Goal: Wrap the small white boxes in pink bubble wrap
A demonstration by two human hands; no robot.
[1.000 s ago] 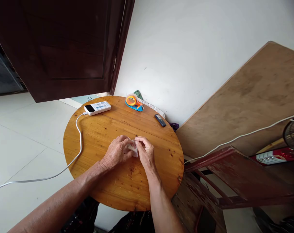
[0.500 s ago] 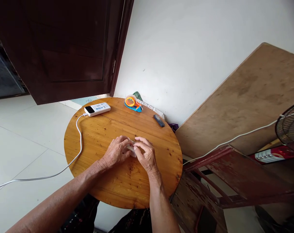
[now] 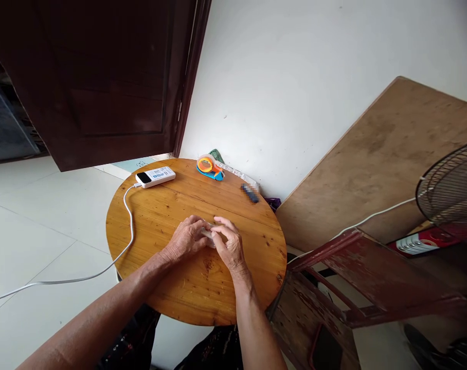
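Observation:
Near the middle of the round wooden table [image 3: 156, 210], a small pale, whitish object [image 3: 208, 234] lies between my hands. It is mostly covered by fingers, so I cannot tell its kind. My left hand [image 3: 187, 239] is curled round its left side, with the fingers over the top and the thumb along the near edge. From the right, my right hand [image 3: 229, 244] pinches it with thumb and forefinger, while other fingers stay bent and slightly raised.
A white power bank [image 3: 155, 177] with a white cable [image 3: 130, 221] lies at the far left. At the back are a tape dispenser [image 3: 209, 168], a printed strip [image 3: 237, 172] and a blurred dark item [image 3: 249, 193]. A wooden chair [image 3: 388, 277] and a fan [image 3: 449, 190] stand right.
The camera view has shifted slightly, with the fan showing more at the right. My hands stay around the whitish object in nearly the same pose.

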